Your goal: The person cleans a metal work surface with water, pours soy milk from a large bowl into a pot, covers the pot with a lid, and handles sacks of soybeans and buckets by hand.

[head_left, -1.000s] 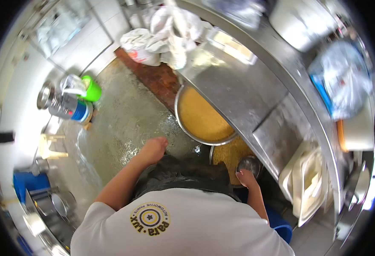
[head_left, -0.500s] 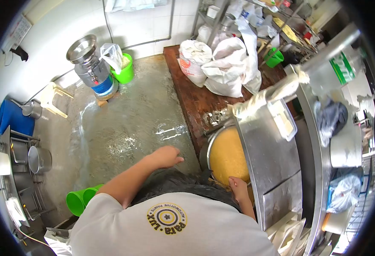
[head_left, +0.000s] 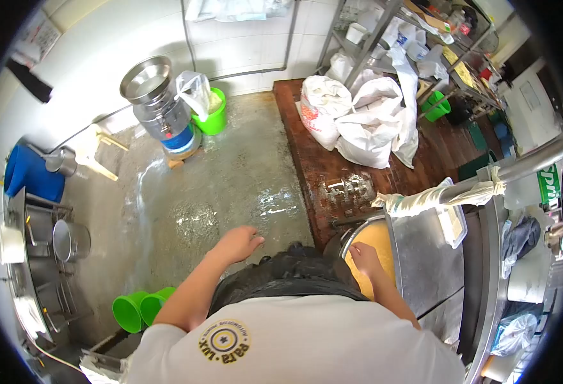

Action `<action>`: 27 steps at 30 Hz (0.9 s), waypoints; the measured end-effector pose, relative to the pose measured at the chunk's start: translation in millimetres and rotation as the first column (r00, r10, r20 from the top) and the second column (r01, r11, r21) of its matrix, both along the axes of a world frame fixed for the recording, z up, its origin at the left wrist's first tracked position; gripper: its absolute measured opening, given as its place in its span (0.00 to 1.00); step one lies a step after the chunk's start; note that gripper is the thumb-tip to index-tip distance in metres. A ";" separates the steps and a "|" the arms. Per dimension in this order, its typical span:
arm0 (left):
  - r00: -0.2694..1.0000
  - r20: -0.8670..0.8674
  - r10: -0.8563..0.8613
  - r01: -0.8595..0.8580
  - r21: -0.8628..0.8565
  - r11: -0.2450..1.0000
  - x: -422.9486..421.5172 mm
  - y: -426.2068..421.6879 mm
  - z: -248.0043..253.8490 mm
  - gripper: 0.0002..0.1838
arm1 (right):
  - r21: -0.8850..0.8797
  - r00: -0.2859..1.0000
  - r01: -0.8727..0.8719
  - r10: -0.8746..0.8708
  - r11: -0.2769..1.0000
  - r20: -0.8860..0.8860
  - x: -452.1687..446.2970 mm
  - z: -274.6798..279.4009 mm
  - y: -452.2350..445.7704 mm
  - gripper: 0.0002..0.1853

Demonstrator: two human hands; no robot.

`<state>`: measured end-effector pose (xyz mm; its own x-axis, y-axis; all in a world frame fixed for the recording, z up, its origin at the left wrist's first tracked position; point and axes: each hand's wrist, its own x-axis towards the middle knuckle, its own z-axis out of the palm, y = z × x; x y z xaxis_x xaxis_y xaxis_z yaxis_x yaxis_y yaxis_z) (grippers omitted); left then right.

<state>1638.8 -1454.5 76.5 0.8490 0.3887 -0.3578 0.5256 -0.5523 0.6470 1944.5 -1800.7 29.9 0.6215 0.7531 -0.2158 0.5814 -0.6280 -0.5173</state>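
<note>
My left hand (head_left: pixel 238 243) is held out over the wet floor in front of the black apron (head_left: pixel 278 272). Its fingers are loosely bent with the thumb apart, and I see nothing in it. Over the near side of a large round metal pot, my right hand (head_left: pixel 365 257) hangs with its fingers loosely curled. No object shows in that hand, and whether it touches the pot is unclear. A yellow-orange mass (head_left: pixel 379 242) fills the pot, whose rim (head_left: pixel 344 238) shows on the left while a steel counter (head_left: pixel 425 233) covers its right side.
A steel machine (head_left: pixel 157 105) with a funnel top stands beside a green bucket (head_left: pixel 214 115). White sacks (head_left: pixel 368 131) rest on a brown raised floor. A cloth-wrapped pipe (head_left: pixel 441 198) crosses above the counter. Green buckets (head_left: pixel 130 312) are at lower left, near a metal pot (head_left: pixel 70 241).
The view has shifted, so the room appears farther right. My right hand has moved from the pot's near edge to farther over its contents. My left hand stays in front of the apron.
</note>
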 end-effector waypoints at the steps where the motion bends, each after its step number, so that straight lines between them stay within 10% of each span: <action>1: 1.000 0.001 -0.019 0.019 -0.003 1.000 2.0 8.9 -4.4 0.22 | -0.072 0.999 -0.003 0.000 0.997 -0.044 8.5 -5.7 14.3 0.15; 9: 0.942 -0.019 0.335 -0.335 0.004 0.942 21.1 104.7 -3.3 0.20 | -0.596 0.909 -0.280 0.007 0.753 -0.418 131.4 -208.8 43.0 0.14; 10: 0.938 -0.024 0.345 -0.344 0.009 0.939 18.3 119.3 -12.6 0.20 | -0.534 0.815 -0.579 0.451 0.616 -0.363 155.7 -247.6 37.9 0.15; 13: 0.879 0.002 0.477 -0.477 -0.027 0.878 4.2 159.9 -54.2 0.20 | -0.712 0.878 -0.190 -0.208 0.676 -0.432 171.3 -208.1 113.7 0.14; 17: 0.682 -0.167 0.712 -0.711 0.076 0.699 -17.0 196.6 -89.3 0.22 | -0.497 0.822 -0.490 0.189 0.716 -0.537 239.9 -237.5 204.7 0.14; 19: 0.586 -0.186 0.789 -0.776 0.153 0.612 -22.8 218.6 -113.8 0.23 | -0.377 0.859 -0.205 -0.019 0.903 -0.511 252.7 -185.1 294.4 0.11; 21: 0.431 -0.166 0.887 -0.864 0.209 0.459 -27.7 236.1 -129.8 0.24 | -0.131 0.879 -0.289 0.209 0.948 -0.428 282.2 -185.2 360.1 0.10; 23: 0.373 -0.208 0.904 -0.894 0.181 0.410 -20.1 260.1 -124.3 0.25 | -0.316 0.934 -0.275 0.175 0.908 -0.310 267.5 -97.4 446.3 0.15; 27: 0.364 -0.123 0.923 -0.921 0.102 0.377 3.4 325.3 -137.8 0.26 | -0.020 0.935 -0.172 0.157 0.985 -0.319 266.8 -68.9 553.5 0.17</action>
<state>1642.2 -1129.2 -61.3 -0.0991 0.9032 -0.4176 0.7910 0.3261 0.5177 2211.4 -1247.3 -39.0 0.3840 0.8235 -0.4176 0.4904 -0.5652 -0.6634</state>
